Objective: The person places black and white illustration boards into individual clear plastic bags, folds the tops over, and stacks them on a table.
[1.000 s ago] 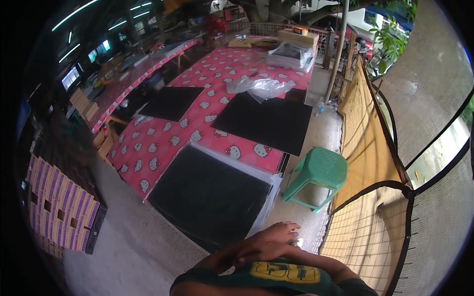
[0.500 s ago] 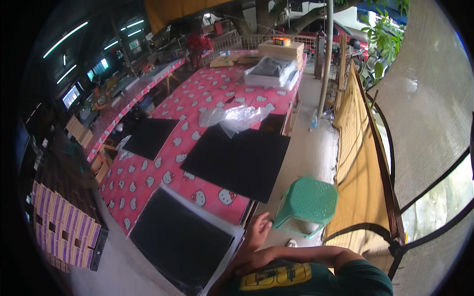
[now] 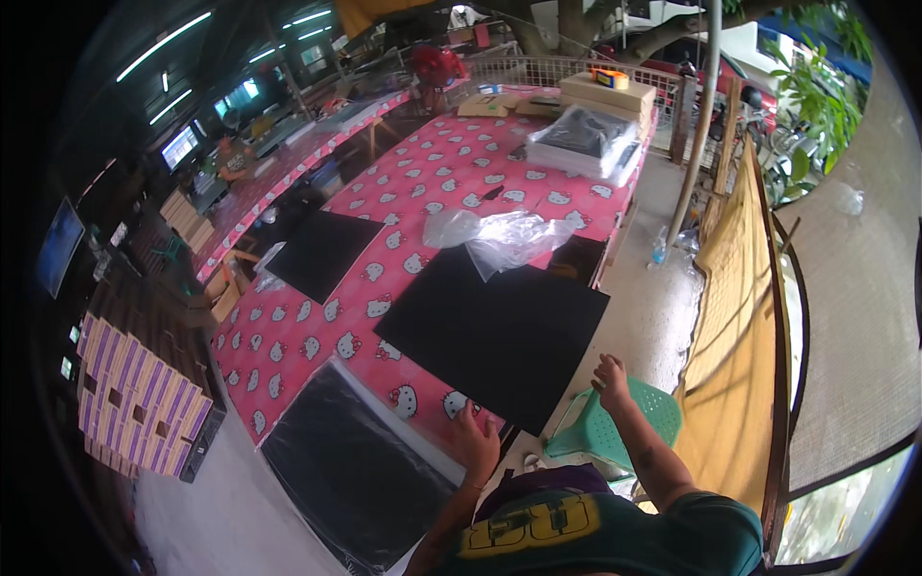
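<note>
My left hand point(image 3: 476, 444) is over the near right edge of the pink table, between a large black sheet point(image 3: 495, 331) and a black sheet in clear plastic point(image 3: 360, 470). Its fingers are apart, with nothing in them. Off the table's right side, my right hand point(image 3: 612, 382) hangs in the air beside the black sheet's right corner. It too has its fingers loosely apart and holds nothing. Crumpled clear plastic point(image 3: 509, 240) lies across the far edge of the middle sheet. A smaller black sheet point(image 3: 327, 254) rests at the table's left edge.
A green plastic stool point(image 3: 639, 427) stands to the right, partly behind my right arm. At the table's far end are plastic-wrapped sheets point(image 3: 586, 144) and cardboard boxes point(image 3: 615, 93). Stacked cartons point(image 3: 144, 403) stand at left. A person point(image 3: 233, 158) is at another table.
My hands have moved apart: the right has swung out from near my body toward the stool, and the left has come over the table's edge. The whole view has shifted slightly.
</note>
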`<state>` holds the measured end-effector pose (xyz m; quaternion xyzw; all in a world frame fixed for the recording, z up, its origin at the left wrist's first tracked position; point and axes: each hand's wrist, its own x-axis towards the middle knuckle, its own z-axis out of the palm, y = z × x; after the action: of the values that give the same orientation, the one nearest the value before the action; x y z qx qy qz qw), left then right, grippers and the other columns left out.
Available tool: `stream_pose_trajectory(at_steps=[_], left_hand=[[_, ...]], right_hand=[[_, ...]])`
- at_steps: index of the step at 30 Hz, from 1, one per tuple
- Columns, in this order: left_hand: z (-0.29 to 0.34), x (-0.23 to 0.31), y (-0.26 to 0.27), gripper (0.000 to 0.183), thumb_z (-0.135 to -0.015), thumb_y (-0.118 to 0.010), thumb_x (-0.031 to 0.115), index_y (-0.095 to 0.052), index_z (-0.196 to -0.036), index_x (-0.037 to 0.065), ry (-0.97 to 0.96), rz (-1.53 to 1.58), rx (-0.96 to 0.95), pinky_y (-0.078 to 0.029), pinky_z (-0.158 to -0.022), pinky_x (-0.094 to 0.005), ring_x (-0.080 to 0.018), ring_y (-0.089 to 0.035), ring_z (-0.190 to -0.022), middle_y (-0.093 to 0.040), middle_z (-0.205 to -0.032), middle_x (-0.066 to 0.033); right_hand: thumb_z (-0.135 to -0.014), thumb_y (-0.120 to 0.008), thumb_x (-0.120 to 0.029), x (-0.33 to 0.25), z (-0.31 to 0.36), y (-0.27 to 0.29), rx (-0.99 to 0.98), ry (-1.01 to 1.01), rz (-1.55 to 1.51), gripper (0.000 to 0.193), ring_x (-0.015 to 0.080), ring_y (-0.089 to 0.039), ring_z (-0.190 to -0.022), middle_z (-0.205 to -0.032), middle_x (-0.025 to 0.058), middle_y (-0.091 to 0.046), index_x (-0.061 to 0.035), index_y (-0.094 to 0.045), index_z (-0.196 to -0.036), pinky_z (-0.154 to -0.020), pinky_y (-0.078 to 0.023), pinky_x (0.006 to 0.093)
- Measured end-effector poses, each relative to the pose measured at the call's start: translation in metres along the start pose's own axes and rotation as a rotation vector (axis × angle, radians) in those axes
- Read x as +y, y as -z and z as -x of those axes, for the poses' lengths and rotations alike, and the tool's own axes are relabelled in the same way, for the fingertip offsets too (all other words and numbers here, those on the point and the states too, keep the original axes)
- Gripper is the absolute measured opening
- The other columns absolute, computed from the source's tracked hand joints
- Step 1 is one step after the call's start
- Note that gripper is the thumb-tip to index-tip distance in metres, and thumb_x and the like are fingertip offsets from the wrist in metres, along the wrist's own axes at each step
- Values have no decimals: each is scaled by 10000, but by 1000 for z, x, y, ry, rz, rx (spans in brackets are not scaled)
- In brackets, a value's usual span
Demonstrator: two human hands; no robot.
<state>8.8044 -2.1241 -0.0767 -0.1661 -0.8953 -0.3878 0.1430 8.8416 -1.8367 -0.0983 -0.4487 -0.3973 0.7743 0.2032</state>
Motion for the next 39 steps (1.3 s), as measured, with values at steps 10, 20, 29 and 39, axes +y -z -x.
stream_pose_trajectory(at_steps=[10, 20, 29, 39], left_hand=[[0, 0, -1, 431, -877, -552, 184, -449, -1250, -5, 27, -118, 75, -414, -855, -443, -357, -531, -989, -552, -1094, -193], [-1, 1, -1, 400, -931, -496, 229, -457, -1251, -7, 143, -40, 73, -446, -767, -426, -319, -557, -867, -538, -1014, -186], [-6, 4, -7, 597, -864, -597, 341, -390, -1307, -1, 118, 39, 120, -443, -799, -413, -354, -503, -973, -445, -1190, -236], [-7, 0, -7, 764, -810, -652, 402, -305, -1365, 8, 219, 124, 80, -436, -838, -396, -354, -444, -1080, -324, -1328, -245]], right_hand=[[-880, -580, -312, 57, -11, -53, -291, -141, -88, 572, 291, -421, -1209, -1302, 115, -425, -125, -300, -1342, -966, -378, 502], [-901, -560, -236, 90, 15, -69, -307, -69, -93, 429, 297, -457, -1179, -1293, 99, -468, -150, -390, -1285, -958, -402, 498], [-867, -598, -288, -21, -69, -43, 181, 841, 670, 483, 287, -482, -1084, -1209, 164, -410, -44, -435, -1251, -916, -422, 388], [-813, -559, -137, -83, -149, -241, -598, 1208, 1158, 226, 372, -531, -1043, -1085, 171, -560, -70, -604, -1024, -869, -451, 433]])
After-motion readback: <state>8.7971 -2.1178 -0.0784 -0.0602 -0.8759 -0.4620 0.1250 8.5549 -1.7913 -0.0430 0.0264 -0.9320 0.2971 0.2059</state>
